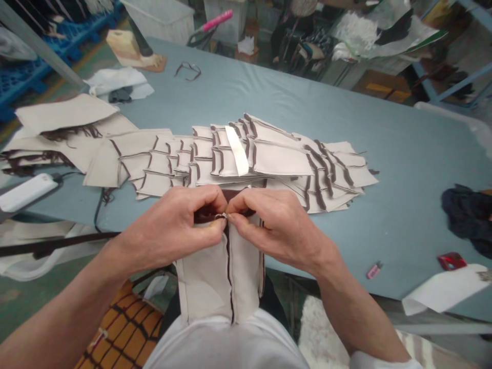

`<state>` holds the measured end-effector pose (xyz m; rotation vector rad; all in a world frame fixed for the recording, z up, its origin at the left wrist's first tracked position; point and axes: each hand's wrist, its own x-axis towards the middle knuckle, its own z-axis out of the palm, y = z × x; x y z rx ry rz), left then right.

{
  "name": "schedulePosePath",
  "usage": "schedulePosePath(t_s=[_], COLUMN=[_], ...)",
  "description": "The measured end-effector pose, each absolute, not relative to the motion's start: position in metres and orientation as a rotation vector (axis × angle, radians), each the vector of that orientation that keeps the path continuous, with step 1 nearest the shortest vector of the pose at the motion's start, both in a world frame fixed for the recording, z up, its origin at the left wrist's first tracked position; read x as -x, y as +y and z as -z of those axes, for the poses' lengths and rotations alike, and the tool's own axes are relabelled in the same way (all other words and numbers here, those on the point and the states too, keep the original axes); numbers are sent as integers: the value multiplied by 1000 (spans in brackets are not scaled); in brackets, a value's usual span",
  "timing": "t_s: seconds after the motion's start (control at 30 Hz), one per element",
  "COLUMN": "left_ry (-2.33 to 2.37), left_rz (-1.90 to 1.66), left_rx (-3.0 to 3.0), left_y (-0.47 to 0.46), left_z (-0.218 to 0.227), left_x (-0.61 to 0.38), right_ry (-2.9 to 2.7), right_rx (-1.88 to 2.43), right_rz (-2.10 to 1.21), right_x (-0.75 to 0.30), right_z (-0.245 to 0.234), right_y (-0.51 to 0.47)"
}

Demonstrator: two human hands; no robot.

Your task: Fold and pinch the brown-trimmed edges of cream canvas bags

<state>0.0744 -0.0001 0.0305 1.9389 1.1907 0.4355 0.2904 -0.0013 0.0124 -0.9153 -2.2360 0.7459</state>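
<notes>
My left hand [180, 225] and my right hand [272, 223] meet at the top of a beige fabric piece [219, 279] with a dark brown zipper down its middle. Both hands pinch closed around the small metal zipper slider [222, 216] and the zipper's top end. The fabric piece hangs from the table edge down toward my lap. Just beyond my hands, a fanned row of similar beige zippered pieces [269, 159] lies on the grey-blue table [403, 169].
More beige pieces [65, 128] are piled at the left. A white strip [237, 149] lies on the row. A pink lighter [373, 269], a red object [451, 261], white paper [442, 292] and dark cloth [467, 212] sit at the right. A white device [26, 190] lies at left.
</notes>
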Motion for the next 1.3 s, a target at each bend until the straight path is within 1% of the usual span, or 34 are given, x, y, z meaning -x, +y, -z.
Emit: schedulePosePath(t_s=[0.1, 0.2, 0.27, 0.37, 0.47, 0.57, 0.7, 0.9, 1.03, 1.2, 1.3], left_ry=[1148, 1111, 1108, 1108, 1092, 1043, 1004, 946, 805, 875, 875], left_rz=[-467, -501, -524, -540, -542, -561, -645, -724, -857, -644, -704], left_rx=[-1943, -1964, -2000, -2051, -2120, -2215, -2288, -2398, -2456, -2461, -2470], left_y=[-2, -4, -5, -4, -3, -2, -5, -6, -4, -1, -1], left_z=[-32, -32, -30, -27, -25, -21, -14, -5, 4, 9, 5], left_x=[-74, -75, -74, -71, -65, -57, -49, -49, -45, -44, -50], right_ry=[-2081, -2013, -2139, -2302, -2327, -2315, -2145, -1777, -1571, -1453, -1492], right_rx=[895, 977, 1071, 1170, 1179, 1133, 1055, 960, 855, 956, 1017], right_rz=[-965, -1155, -1129, -997, -948, -965, -1169, -1641, -1923, -1970, -1935], right_x=[-290, -289, -288, -283, -279, -277, -273, -271, -275, -277, -278], right_z=[-11, -12, -14, -18, -18, -17, -12, -2, 4, 10, 8], right_y=[-3, -2, 0, 4, 8, 10, 11, 14, 17, 18, 17])
